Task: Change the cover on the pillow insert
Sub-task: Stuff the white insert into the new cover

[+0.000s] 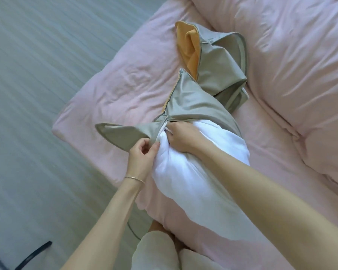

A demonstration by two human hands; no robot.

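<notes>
A white pillow insert [193, 172] lies on the pink bed, its far end tucked inside a grey-green pillow cover [195, 102] with an orange inner side [189, 45]. My left hand [142, 152] pinches the cover's open edge at the left of the insert. My right hand [181, 136] grips the insert's bunched corner at the mouth of the cover. The far part of the cover lies crumpled and empty toward the pillows.
A pink duvet [109, 90] covers the bed. Large pink pillows [293, 61] lie at the right. The bed's left edge drops to a pale wooden floor [27, 94]. A dark cable [33, 254] lies on the floor at lower left. My knees [160, 248] are at the bottom.
</notes>
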